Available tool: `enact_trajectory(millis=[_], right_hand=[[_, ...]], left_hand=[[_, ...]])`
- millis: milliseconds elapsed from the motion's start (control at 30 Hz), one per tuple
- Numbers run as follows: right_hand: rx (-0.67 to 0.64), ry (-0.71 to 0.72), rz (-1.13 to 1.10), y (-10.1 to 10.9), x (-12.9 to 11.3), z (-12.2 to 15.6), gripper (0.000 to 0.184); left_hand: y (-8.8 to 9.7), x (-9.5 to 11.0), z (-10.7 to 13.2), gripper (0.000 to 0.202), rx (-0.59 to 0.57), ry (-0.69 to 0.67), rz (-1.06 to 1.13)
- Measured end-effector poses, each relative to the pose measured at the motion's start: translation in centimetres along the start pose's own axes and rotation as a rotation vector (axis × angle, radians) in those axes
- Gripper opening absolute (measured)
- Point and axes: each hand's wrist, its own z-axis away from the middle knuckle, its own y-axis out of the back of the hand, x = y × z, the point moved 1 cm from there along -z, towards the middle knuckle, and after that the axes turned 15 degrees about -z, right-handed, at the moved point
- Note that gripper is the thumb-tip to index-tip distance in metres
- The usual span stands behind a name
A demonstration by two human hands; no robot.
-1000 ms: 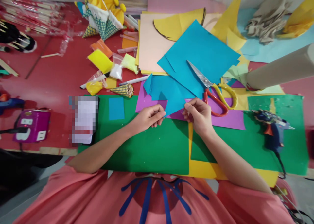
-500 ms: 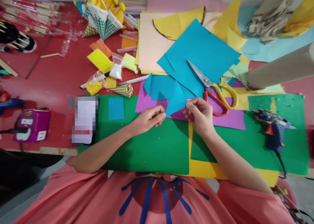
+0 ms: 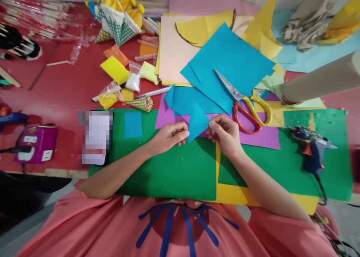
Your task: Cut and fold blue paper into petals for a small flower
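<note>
A small triangle of blue paper is held up between my hands, over the green sheet. My left hand pinches its left edge between thumb and fingers. At its right corner, my right hand has thumb and fingertips closed on the paper. Just beyond my right hand lie scissors with one red and one yellow handle, partly on larger blue sheets. Behind the triangle are more blue paper and a purple sheet.
A glue gun rests at the right, below a leaning paper roll. A phone and a small blue square lie at the left. Farther back are a checked paper cone, clay packets and a purple power socket box.
The blue paper triangle has turned in my fingers, its pointed corner now hanging lower left. My right hand has shifted slightly left and down, while my left hand stays nearly still.
</note>
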Motion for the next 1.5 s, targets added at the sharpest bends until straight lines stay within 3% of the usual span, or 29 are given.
enact_trajectory(millis=[200,767,967,1233,1333,1433,1500], right_hand=[[-0.09,-0.054,0.089,-0.3,0.1,0.2,0.025],[-0.148,-0.117,0.076,-0.3,0.4,0.0,0.019],[-0.064,-0.043,0.06,-0.1,0.3,0.0,0.017],[-0.037,-0.009,0.058,0.1,0.3,-0.1,0.019],[-0.032,0.002,0.073,0.1,0.2,0.0,0.021],[-0.022,0.034,0.099,-0.1,0.3,0.1,0.024],[-0.028,0.042,0.118,-0.3,0.3,0.3,0.026]], left_hand=[[0.3,0.2,-0.3,0.028,0.16,0.018,0.034],[0.5,0.2,-0.2,0.026,0.24,-0.018,-0.003],[0.2,0.3,-0.3,0.01,0.313,-0.082,0.063],[0.3,0.0,-0.3,0.007,0.373,-0.145,0.074],[0.2,-0.2,-0.1,0.012,0.424,-0.19,-0.024],[-0.2,-0.7,0.3,0.013,0.492,-0.287,-0.287],[-0.6,-1.0,0.4,0.038,0.485,-0.354,-0.459]])
